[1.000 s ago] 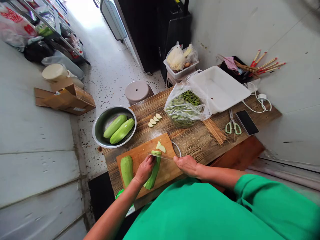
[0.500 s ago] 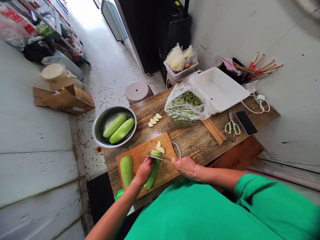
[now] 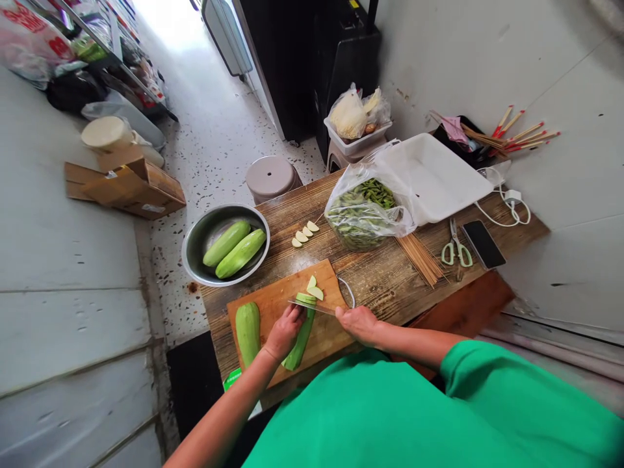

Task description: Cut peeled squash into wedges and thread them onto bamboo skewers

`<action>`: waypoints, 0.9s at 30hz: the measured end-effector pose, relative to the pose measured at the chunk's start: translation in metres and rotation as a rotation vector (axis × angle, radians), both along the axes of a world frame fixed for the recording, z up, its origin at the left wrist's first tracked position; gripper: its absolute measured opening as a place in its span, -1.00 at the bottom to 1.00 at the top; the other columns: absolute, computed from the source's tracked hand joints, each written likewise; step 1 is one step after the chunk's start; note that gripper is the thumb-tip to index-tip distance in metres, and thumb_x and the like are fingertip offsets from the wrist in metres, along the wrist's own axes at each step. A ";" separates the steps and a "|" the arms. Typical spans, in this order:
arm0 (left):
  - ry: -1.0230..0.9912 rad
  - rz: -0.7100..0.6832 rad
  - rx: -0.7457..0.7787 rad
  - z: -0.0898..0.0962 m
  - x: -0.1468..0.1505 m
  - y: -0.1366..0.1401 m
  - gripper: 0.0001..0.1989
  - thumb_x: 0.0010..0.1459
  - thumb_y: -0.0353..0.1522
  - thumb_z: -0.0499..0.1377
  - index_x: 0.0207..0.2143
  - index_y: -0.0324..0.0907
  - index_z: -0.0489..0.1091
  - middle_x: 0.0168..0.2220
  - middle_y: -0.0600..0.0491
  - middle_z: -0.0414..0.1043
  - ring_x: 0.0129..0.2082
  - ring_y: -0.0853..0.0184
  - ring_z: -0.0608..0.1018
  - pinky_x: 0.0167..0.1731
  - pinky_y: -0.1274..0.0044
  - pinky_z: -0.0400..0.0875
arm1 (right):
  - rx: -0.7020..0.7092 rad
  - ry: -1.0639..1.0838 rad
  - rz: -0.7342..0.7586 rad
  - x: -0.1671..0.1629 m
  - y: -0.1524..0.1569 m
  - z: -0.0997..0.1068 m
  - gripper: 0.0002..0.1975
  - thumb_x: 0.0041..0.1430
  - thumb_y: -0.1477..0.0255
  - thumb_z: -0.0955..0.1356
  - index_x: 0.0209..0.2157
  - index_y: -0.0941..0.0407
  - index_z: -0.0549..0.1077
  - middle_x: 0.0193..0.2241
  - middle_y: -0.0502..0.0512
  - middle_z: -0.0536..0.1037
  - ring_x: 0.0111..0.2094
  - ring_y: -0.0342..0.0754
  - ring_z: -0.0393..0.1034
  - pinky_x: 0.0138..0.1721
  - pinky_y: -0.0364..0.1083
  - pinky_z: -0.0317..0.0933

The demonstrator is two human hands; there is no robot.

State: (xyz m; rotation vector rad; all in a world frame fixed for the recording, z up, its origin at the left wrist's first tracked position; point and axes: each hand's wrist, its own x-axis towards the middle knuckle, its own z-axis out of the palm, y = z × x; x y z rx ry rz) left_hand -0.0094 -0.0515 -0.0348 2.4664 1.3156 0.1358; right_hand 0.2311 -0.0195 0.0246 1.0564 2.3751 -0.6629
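Note:
My right hand [image 3: 358, 323] is closed around the handle of a knife [image 3: 316, 308], whose blade lies across the far end of a halved zucchini [image 3: 301, 341]. With fingers curled, my left hand [image 3: 285, 333] grips that zucchini just behind the blade. Both rest on a wooden cutting board [image 3: 277, 296]. Two cut zucchini slices [image 3: 316, 292] lie beyond the blade. Another zucchini piece [image 3: 248, 333] sits at the board's left side. Past the board, several slices on a skewer [image 3: 305, 234] lie on the table.
A metal bowl [image 3: 188, 255] with two zucchinis stands at the table's left edge. A plastic bag of green pods [image 3: 361, 214], a white tray [image 3: 439, 175], bamboo skewers [image 3: 420, 259], scissors [image 3: 455, 247] and a phone [image 3: 483, 244] are to the right. A stool [image 3: 270, 177] stands behind the table.
The view has shifted slightly. Both hands keep their grips, and the knife remains at the zucchini's far end.

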 end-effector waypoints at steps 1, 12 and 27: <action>0.011 -0.006 0.014 0.000 0.000 0.000 -0.68 0.17 -0.46 -0.10 -0.12 -0.22 0.36 -0.13 -0.09 0.33 -0.03 0.19 0.31 -0.08 0.37 0.33 | 0.001 0.005 0.006 0.000 0.000 -0.002 -0.77 0.19 0.62 0.13 -0.10 0.25 0.20 -0.41 0.30 0.54 -0.34 0.05 0.49 -0.42 -0.08 0.33; -0.009 0.005 0.103 -0.005 -0.001 -0.009 -0.67 0.13 -0.50 -0.09 -0.09 -0.27 0.33 -0.10 -0.13 0.32 0.02 0.18 0.28 -0.05 0.35 0.31 | 0.012 0.072 0.019 0.010 -0.004 0.015 -0.76 0.21 0.60 0.09 -0.12 0.26 0.23 -0.37 0.30 0.53 -0.33 0.08 0.47 -0.42 -0.04 0.33; 0.026 0.013 0.090 -0.007 -0.001 -0.013 -0.70 0.12 -0.51 -0.07 -0.16 -0.25 0.37 -0.15 -0.11 0.34 -0.05 0.19 0.34 -0.10 0.37 0.36 | -0.004 0.068 0.020 0.009 -0.008 0.026 -0.80 0.20 0.59 0.11 -0.16 0.23 0.23 -0.38 0.28 0.54 -0.35 0.08 0.48 -0.43 -0.05 0.33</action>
